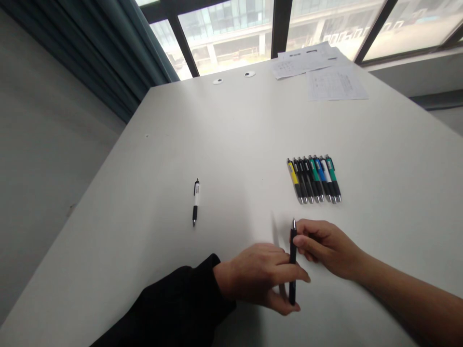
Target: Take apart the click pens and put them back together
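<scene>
A black pen is held upright in the view, its silver tip toward the far side, just above the white table. My right hand pinches it near the tip between thumb and fingers. Around its lower part are the fingers of my left hand, with the thumb at the bottom end. Beyond my right hand lies a row of several pens side by side, with yellow, black, green, blue and white barrels. A white pen with a black grip lies alone to the left.
The white table reaches back to the windows. Printed papers lie at its far right. Two round white pieces sit near the far edge. A dark curtain hangs at the back left.
</scene>
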A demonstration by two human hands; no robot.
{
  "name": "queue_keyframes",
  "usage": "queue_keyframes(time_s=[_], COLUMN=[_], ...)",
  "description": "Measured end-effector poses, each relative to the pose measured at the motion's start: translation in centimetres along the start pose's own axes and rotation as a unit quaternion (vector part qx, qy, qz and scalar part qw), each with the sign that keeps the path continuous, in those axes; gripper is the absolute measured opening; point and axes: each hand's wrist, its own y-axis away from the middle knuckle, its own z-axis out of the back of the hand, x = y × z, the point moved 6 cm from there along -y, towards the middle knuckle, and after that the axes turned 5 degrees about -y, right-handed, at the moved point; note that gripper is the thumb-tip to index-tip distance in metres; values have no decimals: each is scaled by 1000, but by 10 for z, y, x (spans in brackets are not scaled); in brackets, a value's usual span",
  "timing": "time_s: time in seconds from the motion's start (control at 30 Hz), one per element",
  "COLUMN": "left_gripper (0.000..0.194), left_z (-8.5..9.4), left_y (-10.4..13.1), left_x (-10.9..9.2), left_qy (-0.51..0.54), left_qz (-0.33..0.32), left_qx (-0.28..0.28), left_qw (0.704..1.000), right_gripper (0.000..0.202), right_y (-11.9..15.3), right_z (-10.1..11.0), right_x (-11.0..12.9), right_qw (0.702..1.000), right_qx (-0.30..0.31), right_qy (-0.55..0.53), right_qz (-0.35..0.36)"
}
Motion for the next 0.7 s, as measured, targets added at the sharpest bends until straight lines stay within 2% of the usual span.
queue_keyframes(time_s=[0.1, 0.17, 0.23, 0.27, 0.33, 0.37, 0.47, 0.53, 0.6, 0.7], left_gripper=[32, 27, 35, 42, 55, 60, 70, 75, 72, 50], left_z=[0, 3, 11, 16, 24, 27, 31, 29, 27, 23], left_y=[-1, -2, -3, -3, -1, 1, 6, 9, 9, 6], left_x=[1, 2, 2, 3, 6, 9, 16, 25, 30, 36], left_qy=[3, 17, 82, 137, 284, 365, 589, 650, 658, 628], left_qz=[3, 6, 12, 20, 45, 58, 71, 99, 109, 145], left_qx=[-4, -8, -28, -41, -58, -62, -90, -131, -166, -195], left_qw=[1000, 1000, 996, 990, 956, 927, 800, 742, 727, 739], right_gripper=[43, 34, 21, 25, 37, 36, 25, 17, 10, 8], right_y=[0, 0, 1, 2, 5, 6, 9, 10, 9, 8], right_z=[-1, -1, 3, 6, 11, 11, 5, 0, -2, 0], right_x=[3, 3, 4, 5, 10, 13, 18, 19, 21, 22], right_qw=[1000, 1000, 998, 996, 988, 981, 963, 955, 950, 949], right_qx=[6, -4, -40, -62, -94, -91, -37, -4, -1, -24], right_qy=[21, 7, -10, -2, 56, 95, 173, 197, 218, 239], right_qz=[15, 21, 41, 61, 113, 140, 202, 221, 223, 205])
